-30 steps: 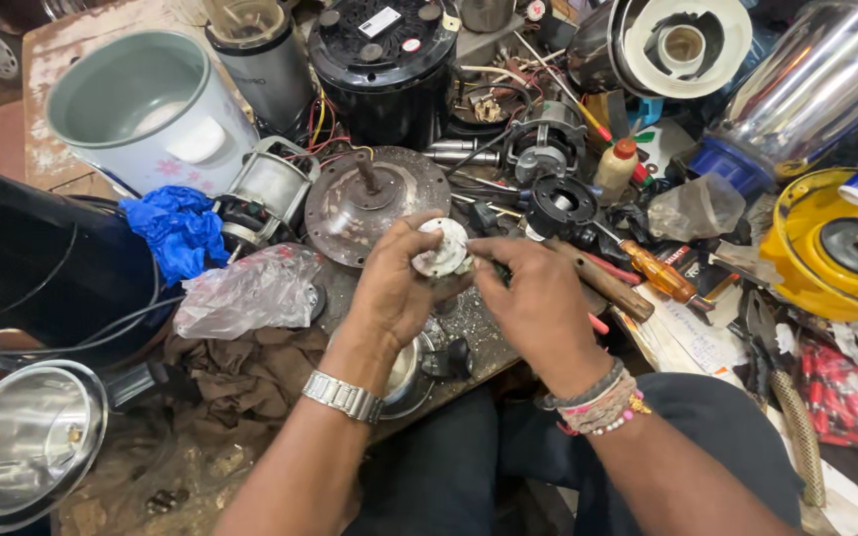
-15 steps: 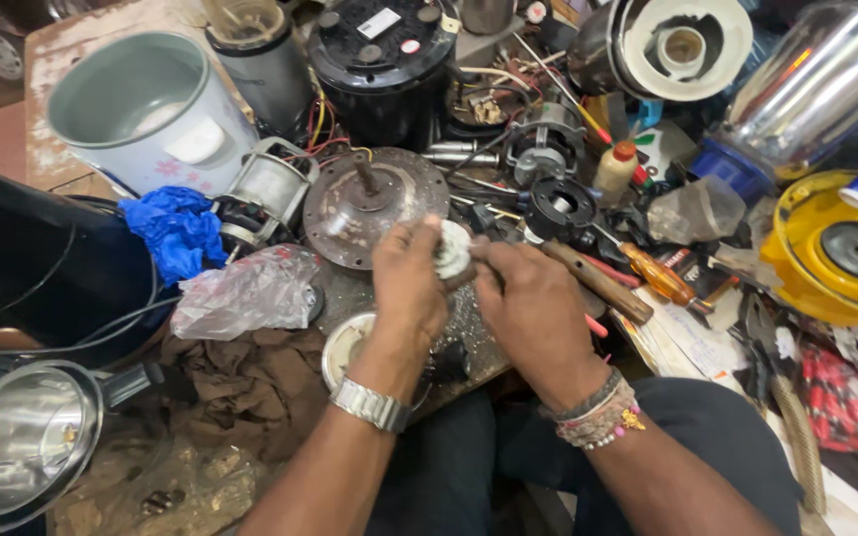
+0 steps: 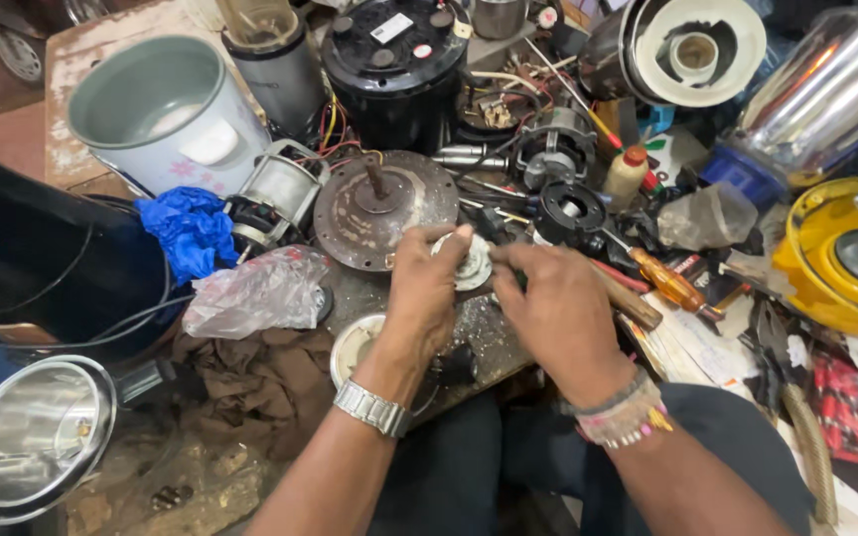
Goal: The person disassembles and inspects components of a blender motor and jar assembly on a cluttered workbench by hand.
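over the cluttered workbench, both hands had shifted slightly left and lower than half a second earlier, and the watch on the left wrist now sat nearer the lap. the left hand [image 3: 427, 293] pinched the small white round part [image 3: 471, 262] from its left edge, while the right hand [image 3: 560, 313] closed its fingertips on the right edge. the part was held just in front of the rusty metal disc [image 3: 381, 206], its flat face turned upward toward the camera; no long axis could be told.

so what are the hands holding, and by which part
Left hand and right hand together grip a small round whitish part by its rim.
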